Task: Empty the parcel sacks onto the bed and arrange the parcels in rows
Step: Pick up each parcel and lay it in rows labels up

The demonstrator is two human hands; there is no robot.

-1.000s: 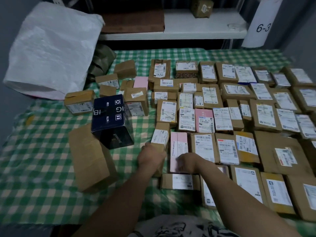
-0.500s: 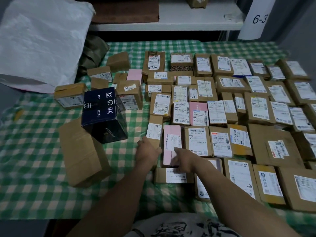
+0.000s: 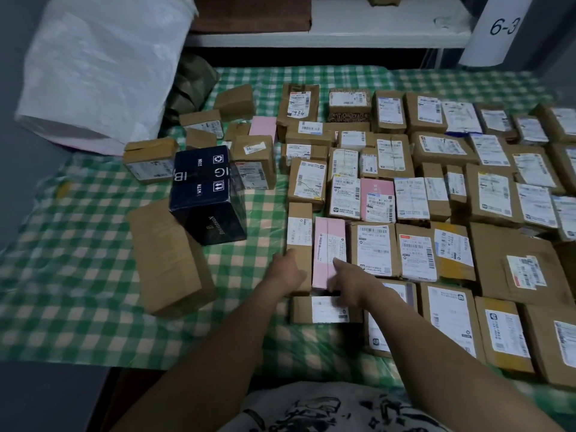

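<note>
Labelled brown and pink parcels lie in rows point(image 3: 436, 198) over the right half of the bed point(image 3: 62, 275), which has a green checked cloth. My left hand point(image 3: 288, 271) grips the near end of a narrow brown parcel point(image 3: 299, 226) at the left end of a row. Beside it lies a pink parcel point(image 3: 328, 241), and my right hand point(image 3: 349, 282) rests on its near end with the forefinger stretched out on top. A small brown parcel point(image 3: 324, 310) lies crosswise just below both hands. A white sack point(image 3: 103, 63) slumps at the back left.
Loose parcels point(image 3: 202, 123) are scattered at the back left, next to a dark blue box point(image 3: 205, 194) and a large plain brown box point(image 3: 168, 260). A white shelf point(image 3: 358, 23) and a white post marked 6-3 point(image 3: 498, 26) stand behind the bed.
My right hand has gone from a fist to a stretched forefinger on the pink parcel. My left hand stays on the narrow brown parcel. The view has shifted a little.
</note>
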